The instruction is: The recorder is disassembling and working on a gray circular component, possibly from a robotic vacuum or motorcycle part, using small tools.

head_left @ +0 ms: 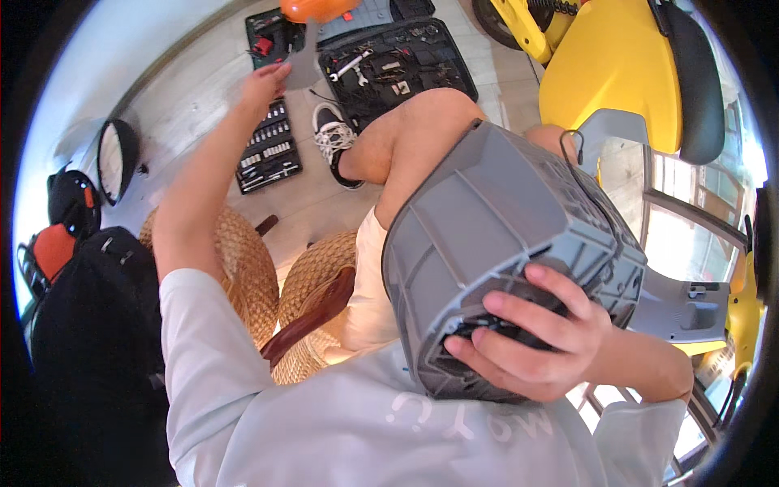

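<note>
A large grey plastic box-shaped housing [479,211], ribbed on its outside, rests tilted on my lap against my shirt. My right hand [540,337] curls over its near end, fingers bent into the recessed edge. A thin black cable [580,150] runs along the housing's right side. My left arm stretches far forward; its hand [268,84] has its fingers closed on the edge of a flat grey piece [305,65], whose exact kind I cannot make out. That piece is in front of an orange rounded object [308,8].
An open black tool case [442,69] with wrenches lies ahead, beside a socket tray [270,154]. A yellow scooter body [608,69] stands at right. Woven baskets [243,268], a round mirror [119,162] and a black bag [97,325] are at left.
</note>
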Demonstrator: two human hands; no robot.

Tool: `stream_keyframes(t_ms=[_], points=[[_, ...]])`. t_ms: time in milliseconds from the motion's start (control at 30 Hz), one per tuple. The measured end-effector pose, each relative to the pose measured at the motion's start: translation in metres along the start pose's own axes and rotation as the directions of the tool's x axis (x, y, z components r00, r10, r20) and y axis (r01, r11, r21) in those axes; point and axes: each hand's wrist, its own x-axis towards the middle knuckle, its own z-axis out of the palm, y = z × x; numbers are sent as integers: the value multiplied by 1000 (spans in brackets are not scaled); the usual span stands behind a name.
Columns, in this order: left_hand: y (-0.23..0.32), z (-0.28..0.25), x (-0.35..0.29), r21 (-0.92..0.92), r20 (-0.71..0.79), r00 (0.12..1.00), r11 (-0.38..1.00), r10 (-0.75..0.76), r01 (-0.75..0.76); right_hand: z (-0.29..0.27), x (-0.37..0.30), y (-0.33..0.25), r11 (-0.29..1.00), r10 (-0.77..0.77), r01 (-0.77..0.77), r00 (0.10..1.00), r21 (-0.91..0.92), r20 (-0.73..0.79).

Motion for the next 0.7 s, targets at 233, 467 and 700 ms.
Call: stream_keyframes(t_ms=[233, 467, 700], points=[[249, 63, -247, -273, 625, 699, 936, 348, -221, 9, -10, -1, 988, -144, 148, 985, 42, -92], [216, 106, -478, -174, 632, 693, 935, 347, -309, 16, -34, -7, 971, -82, 75, 996, 225, 20], [169, 139, -523, 151, 380, 519, 502, 766, -852, 13, -49, -11, 984, -105, 121, 986, 127, -128]])
